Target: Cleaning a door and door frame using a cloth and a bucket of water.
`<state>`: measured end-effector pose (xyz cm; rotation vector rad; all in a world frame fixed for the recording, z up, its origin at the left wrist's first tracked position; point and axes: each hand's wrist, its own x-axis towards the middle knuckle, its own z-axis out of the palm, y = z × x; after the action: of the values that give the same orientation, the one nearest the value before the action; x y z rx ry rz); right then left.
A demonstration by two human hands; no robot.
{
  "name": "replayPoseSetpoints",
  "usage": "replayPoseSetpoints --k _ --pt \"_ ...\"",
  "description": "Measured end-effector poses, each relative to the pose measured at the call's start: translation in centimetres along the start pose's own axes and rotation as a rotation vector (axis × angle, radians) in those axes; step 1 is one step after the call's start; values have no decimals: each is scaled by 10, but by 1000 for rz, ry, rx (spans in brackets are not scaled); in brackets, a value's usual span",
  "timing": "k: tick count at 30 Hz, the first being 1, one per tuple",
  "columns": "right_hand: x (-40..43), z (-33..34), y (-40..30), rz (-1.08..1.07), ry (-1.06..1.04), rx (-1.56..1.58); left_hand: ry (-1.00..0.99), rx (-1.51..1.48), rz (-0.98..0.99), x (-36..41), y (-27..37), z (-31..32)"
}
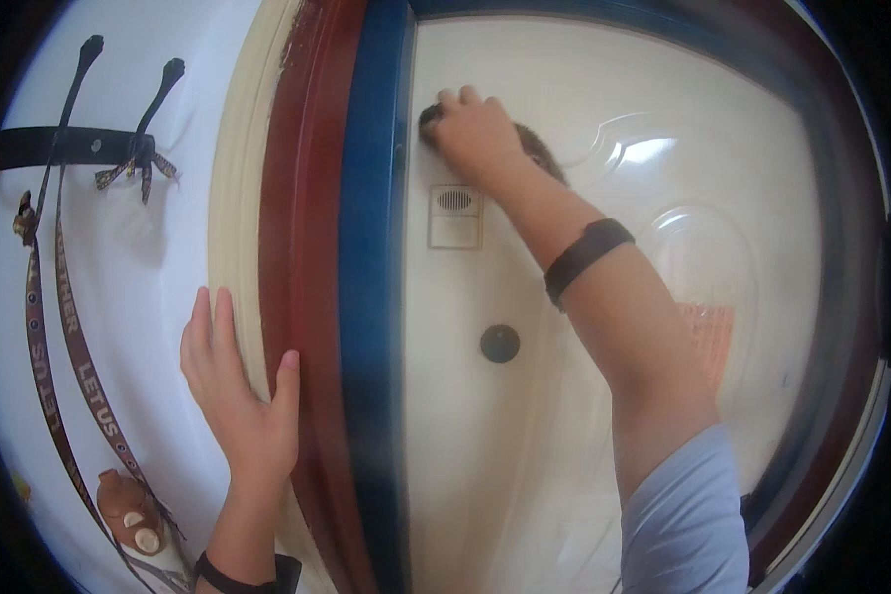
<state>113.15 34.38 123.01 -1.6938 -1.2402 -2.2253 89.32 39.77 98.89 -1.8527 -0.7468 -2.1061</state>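
Observation:
A cream door (445,416) stands before me in a blue frame (375,297). My right hand (479,134) is raised at the door's upper left, its fingers curled around a dark object (430,122), perhaps a knob or a lock part; the hand hides most of it. A dark, bristly-looking thing (540,152) shows partly behind the wrist. My left hand (245,401) lies with fingers spread against the cream trim (241,245) and the dark red moulding, holding nothing. Below my right hand are a small vented box (455,217) and a dark round disc (500,344) on the door.
On the white wall at left, a black hook rail (82,145) bears straps and a printed lanyard (93,386). A brown ornament (128,512) hangs low there. An orange sheet with writing (713,341) is on the door, partly behind my right arm.

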Motion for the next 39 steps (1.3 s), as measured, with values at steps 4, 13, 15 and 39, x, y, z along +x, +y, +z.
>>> replayPoseSetpoints --k 4,13,15,39 --pt "-28 -9 -5 -115 -10 23 9 -26 12 -2 -1 1" --pt "-124 -22 -25 71 106 84 50 -58 35 -2 -4 -5" --pt "-151 -24 -32 57 63 88 40 -87 28 -2 -5 2" --pt "-207 -52 -143 -129 -424 65 125 -28 142 -3 3 11"
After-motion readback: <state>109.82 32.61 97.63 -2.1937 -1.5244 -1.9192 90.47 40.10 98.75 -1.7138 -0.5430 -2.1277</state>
